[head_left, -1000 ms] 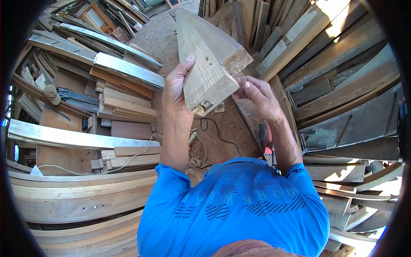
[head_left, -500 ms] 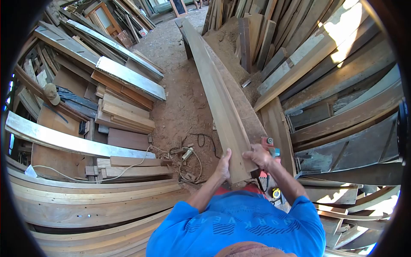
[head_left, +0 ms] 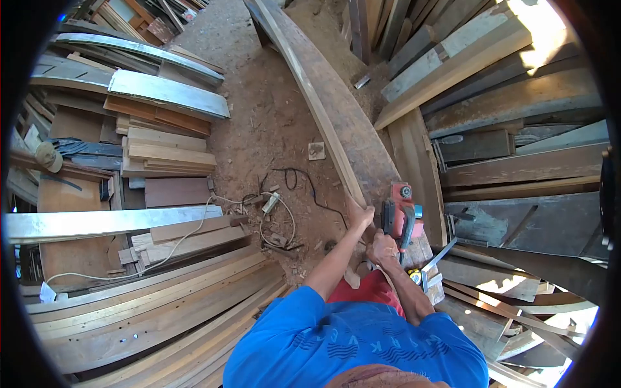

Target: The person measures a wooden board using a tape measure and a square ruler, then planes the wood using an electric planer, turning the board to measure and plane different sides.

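Note:
A long pale board (head_left: pixel 320 116) stands on its narrow edge along the left side of a dark wooden bench (head_left: pixel 352 119). Around the board's near end my left hand (head_left: pixel 359 212) is closed. Just below and to the right, my right hand (head_left: pixel 383 247) is closed near the bench's near end; what its fingers hold, if anything, is hidden. Right beside it rests a red electric planer (head_left: pixel 404 216) with a dark handle. A yellow tape measure (head_left: pixel 414 276) and a metal square (head_left: pixel 440 255) lie behind the planer, close to my right forearm.
Stacked boards (head_left: pixel 171 152) fill the left side, and more timber (head_left: pixel 511 168) leans on the right. A power strip (head_left: pixel 271 203) with cables lies on the dirt floor (head_left: pixel 259 129) among wood chips. A small square block (head_left: pixel 316 151) is left of the board.
The board, first raised close to the camera, came down onto the bench and turned onto its narrow edge. Both hands moved down with it; my left hand now wraps its near end.

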Tool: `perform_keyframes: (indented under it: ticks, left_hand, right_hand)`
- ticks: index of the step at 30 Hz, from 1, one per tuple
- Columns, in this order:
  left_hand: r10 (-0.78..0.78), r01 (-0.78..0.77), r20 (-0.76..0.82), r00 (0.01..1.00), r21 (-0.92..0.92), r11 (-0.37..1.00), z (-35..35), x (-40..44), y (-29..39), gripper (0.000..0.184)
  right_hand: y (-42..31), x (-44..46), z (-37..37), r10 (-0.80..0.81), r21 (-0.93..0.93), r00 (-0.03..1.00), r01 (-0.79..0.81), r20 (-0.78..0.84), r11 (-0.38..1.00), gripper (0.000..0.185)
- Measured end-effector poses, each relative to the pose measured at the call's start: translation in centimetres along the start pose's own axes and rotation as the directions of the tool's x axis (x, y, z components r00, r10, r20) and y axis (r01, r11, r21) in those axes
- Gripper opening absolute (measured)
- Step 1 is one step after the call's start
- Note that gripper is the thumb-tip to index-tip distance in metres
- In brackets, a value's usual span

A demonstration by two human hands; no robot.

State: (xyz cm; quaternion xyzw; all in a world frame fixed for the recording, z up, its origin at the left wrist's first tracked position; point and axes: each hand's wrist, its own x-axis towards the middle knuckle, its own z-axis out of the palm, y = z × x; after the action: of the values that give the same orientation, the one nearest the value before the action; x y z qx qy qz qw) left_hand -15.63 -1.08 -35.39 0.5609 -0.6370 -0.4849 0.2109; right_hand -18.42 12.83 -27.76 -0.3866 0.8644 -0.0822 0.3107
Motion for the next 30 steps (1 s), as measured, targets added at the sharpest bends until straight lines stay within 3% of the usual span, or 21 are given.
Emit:
perform_keyframes:
  ticks: [3, 8, 10, 12, 13, 14, 16, 19, 20, 22, 25, 28, 29, 30]
  left_hand:
    - [0.011, -0.013, -0.054, 0.998, -0.029, 1.0, 0.7, 0.8, -0.5, 0.12]
    - [-0.067, 0.062, -0.033, 0.997, -0.146, 0.987, 1.7, 3.9, 1.6, 0.119]
    - [-0.117, 0.116, 0.002, 0.993, -0.147, 0.982, 2.0, 6.4, 3.2, 0.118]
    - [-0.139, 0.146, 0.045, 0.989, -0.26, 0.955, 1.7, 6.7, 4.8, 0.116]
    - [-0.163, 0.191, 0.108, 0.981, -0.363, 0.912, 0.6, 5.9, 6.3, 0.113]
    - [-0.183, 0.242, 0.169, 0.968, -0.462, 0.853, -0.1, 5.5, 7.3, 0.111]
    - [-0.174, 0.215, 0.132, 0.976, -0.432, 0.876, 0.8, 6.1, 6.1, 0.115]
    - [-0.106, 0.118, 0.056, 0.993, -0.321, 0.94, 1.6, 6.6, 4.5, 0.119]
    - [-0.125, 0.146, 0.083, 0.989, -0.335, 0.931, 1.6, 6.8, 4.2, 0.119]
    - [-0.161, 0.197, 0.126, 0.979, -0.36, 0.912, 1.4, 6.7, 4.4, 0.118]
    - [-0.14, 0.171, 0.122, 0.983, -0.303, 0.937, 1.4, 6.9, 4.2, 0.118]
    - [-0.144, 0.19, 0.152, 0.978, -0.359, 0.914, 1.3, 7.0, 4.4, 0.118]
    - [-0.135, 0.174, 0.132, 0.982, -0.361, 0.916, 1.4, 7.2, 4.6, 0.118]
    - [-0.137, 0.171, 0.119, 0.983, -0.353, 0.92, 1.1, 6.7, 5.0, 0.118]
  right_hand:
    - [1.1, 1.4, 2.2, -0.033, -0.001, 0.999, 0.033, -0.009, 0.999, 0.031]
    - [-0.7, 3.1, -2.1, -0.039, 0.01, 0.998, 0.039, -0.044, 0.999, 0.027]
    - [-0.2, 5.0, -2.5, -0.072, -0.029, 0.987, 0.068, -0.141, 0.997, 0.031]
    - [0.9, 5.6, -4.6, -0.167, -0.034, 0.934, 0.164, -0.317, 0.986, 0.028]
    - [2.7, 5.3, -4.9, -0.125, -0.025, 0.93, 0.123, -0.347, 0.992, 0.029]
    - [3.4, 4.4, -6.6, -0.099, 0.021, 0.898, 0.119, -0.429, 0.993, 0.036]
    - [3.6, 1.8, -11.0, -0.044, 0.145, 0.779, 0.172, -0.625, 0.975, 0.056]
    - [7.7, 1.2, -7.8, 0.104, 0.217, 0.909, -0.016, -0.403, 0.976, 0.064]
    - [7.2, 0.9, -8.3, 0.279, 0.502, 0.96, -0.224, -0.037, 0.836, 0.065]
    - [9.9, 2.2, -2.1, 0.256, 0.707, 0.967, -0.184, 0.005, 0.683, 0.059]
    - [8.8, 3.1, -4.2, 0.214, 0.885, 0.965, -0.229, 0.151, 0.406, 0.048]
    - [8.5, 2.8, -5.6, 0.22, 0.903, 0.975, -0.113, 0.021, 0.414, 0.033]
    - [8.3, 2.2, -7.2, 0.256, 0.924, 0.96, -0.2, 0.117, 0.327, 0.026]
    - [8.0, 1.3, -8.5, 0.218, 0.924, 0.971, -0.174, 0.102, 0.342, 0.026]
